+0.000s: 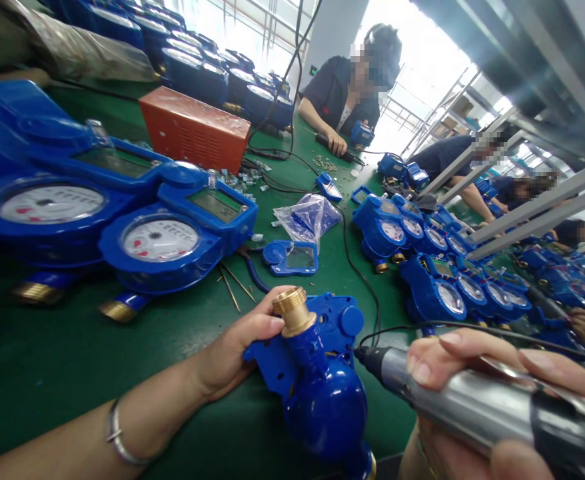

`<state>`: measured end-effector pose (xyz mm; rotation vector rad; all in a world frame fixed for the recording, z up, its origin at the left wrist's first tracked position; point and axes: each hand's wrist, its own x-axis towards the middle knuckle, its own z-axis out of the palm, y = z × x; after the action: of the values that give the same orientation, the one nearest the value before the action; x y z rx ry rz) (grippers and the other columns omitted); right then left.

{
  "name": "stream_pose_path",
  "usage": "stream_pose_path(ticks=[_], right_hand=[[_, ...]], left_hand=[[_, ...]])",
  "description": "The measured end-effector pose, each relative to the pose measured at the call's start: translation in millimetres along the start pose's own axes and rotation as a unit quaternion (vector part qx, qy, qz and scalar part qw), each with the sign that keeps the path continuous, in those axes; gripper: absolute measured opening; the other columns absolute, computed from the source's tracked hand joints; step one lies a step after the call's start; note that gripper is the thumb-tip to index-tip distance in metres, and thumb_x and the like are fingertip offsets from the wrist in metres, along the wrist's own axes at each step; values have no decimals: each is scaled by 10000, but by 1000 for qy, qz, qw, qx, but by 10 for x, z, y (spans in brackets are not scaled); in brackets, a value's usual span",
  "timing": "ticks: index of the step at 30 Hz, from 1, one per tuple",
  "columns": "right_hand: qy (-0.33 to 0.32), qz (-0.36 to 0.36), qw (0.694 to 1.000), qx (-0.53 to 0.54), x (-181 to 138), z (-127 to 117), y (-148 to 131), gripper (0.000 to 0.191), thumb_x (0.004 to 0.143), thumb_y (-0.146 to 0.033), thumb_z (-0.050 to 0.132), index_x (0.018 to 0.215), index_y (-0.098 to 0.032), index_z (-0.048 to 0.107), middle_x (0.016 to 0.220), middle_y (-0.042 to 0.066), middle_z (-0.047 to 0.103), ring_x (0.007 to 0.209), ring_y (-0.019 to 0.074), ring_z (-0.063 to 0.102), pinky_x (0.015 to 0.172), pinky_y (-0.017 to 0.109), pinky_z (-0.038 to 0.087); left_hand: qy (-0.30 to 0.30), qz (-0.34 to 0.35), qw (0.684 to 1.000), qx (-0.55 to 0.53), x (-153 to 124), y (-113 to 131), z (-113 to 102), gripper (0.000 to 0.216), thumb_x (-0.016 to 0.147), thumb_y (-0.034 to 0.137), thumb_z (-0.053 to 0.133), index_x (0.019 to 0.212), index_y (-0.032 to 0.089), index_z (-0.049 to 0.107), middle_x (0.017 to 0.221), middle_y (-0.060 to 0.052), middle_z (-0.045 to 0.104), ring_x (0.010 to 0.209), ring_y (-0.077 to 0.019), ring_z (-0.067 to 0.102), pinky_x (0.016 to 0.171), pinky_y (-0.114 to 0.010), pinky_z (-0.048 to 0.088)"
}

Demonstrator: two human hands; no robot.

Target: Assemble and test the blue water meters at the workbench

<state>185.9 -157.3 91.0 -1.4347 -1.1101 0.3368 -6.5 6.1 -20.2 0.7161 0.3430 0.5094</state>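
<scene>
Water meter held face-down for fastening. The left hand [232, 357] lay on the green worktop [72, 360] with its fingers [267, 323] curled closed around the plate of an overturned blue water meter [322, 393], the thumb resting just beside the brass threaded fitting [292, 310] that pointed upward. The right hand [472, 373] had its fingers [452, 343] wrapped shut around a silver electric screwdriver [472, 407], whose dark tip [365, 355] stood touching or all but touching the edge of the meter's back plate, to the right of the left-hand fingers; whether the tip sat in a screw could not be told. A black cable [472, 327] ran from the tool across the right-hand fingers. Beyond the left fingertips lay a loose blue cover with a window [291, 257], some thin metal rods [232, 283] and a clear plastic bag of blue parts [307, 217]. Judged from this layout, the work on this meter was in progress rather than finished: the body was gripped and turned over and the tool brought up to it, while the cover remained apart on the worktop. Meters with dials facing up [160, 243] stood farther left of the holding hand, and a row of similar meters [447, 267] stood beyond the tool hand, suggesting that many units were already assembled. An orange metal box [192, 130] sat farther back, and another person [345, 93] worked at the far end.
</scene>
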Motion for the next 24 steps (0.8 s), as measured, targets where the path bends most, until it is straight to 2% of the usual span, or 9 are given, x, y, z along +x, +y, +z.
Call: stream_pose_path(ticks=[3, 7, 10, 12, 15, 20, 24], right_hand=[[21, -70, 997, -16, -33, 316, -56, 380, 798, -463, 598, 1147, -412, 454, 970, 78, 609, 743, 295, 626, 642, 569, 536], [33, -115, 993, 24, -10, 440, -3, 407, 806, -387, 589, 1163, -288, 421, 966, 89, 617, 734, 271, 634, 578, 469, 553], [59, -106, 990, 67, -9, 478, 31, 439, 805, -357, 585, 1178, -250, 381, 932, 89, 627, 815, 295, 633, 647, 486, 546], [66, -104, 988, 93, -13, 496, 39, 432, 818, -324, 580, 1189, -259, 370, 870, 44, 614, 803, 265, 619, 714, 506, 535], [32, -129, 986, 103, -5, 476, 40, 426, 824, -287, 593, 1193, -286, 382, 819, -10, 576, 744, 204, 585, 772, 494, 522], [-56, -117, 986, 108, 64, 402, 20, 416, 816, -278, 613, 1190, -301, 433, 819, 0, 605, 699, 205, 599, 725, 486, 530], [-51, -102, 982, 152, 140, 420, 14, 362, 801, -302, 604, 1138, -258, 480, 749, 8, 607, 644, 208, 597, 632, 451, 535]], left_hand=[[1, 3, 1000, 6, 6, -2, -16, 483, 764, 319, 543, 1221, 221, 425, 1088, -80, 631, 995, -337, 589, 891, -484, 420], [-22, 9, 1000, 7, 4, -3, -45, 500, 758, 308, 559, 1226, 211, 414, 1096, -82, 635, 992, -320, 595, 877, -447, 433], [-35, 13, 999, 3, 10, -8, -51, 487, 770, 302, 552, 1227, 216, 408, 1095, -76, 638, 981, -301, 601, 863, -421, 441], [-38, 13, 999, 0, 18, -13, -47, 472, 781, 297, 540, 1226, 217, 405, 1101, -77, 636, 990, -300, 600, 869, -424, 439], [-38, 14, 999, -2, 24, -19, -33, 469, 780, 297, 533, 1222, 211, 400, 1095, -85, 637, 974, -300, 606, 868, -438, 439], [-46, 18, 999, -8, 18, -12, -16, 483, 765, 292, 544, 1213, 199, 390, 1100, -94, 642, 968, -289, 610, 854, -420, 448], [-47, 17, 999, -10, 23, -5, -33, 497, 762, 291, 561, 1217, 201, 383, 1071, -78, 652, 953, -270, 611, 843, -391, 449]])
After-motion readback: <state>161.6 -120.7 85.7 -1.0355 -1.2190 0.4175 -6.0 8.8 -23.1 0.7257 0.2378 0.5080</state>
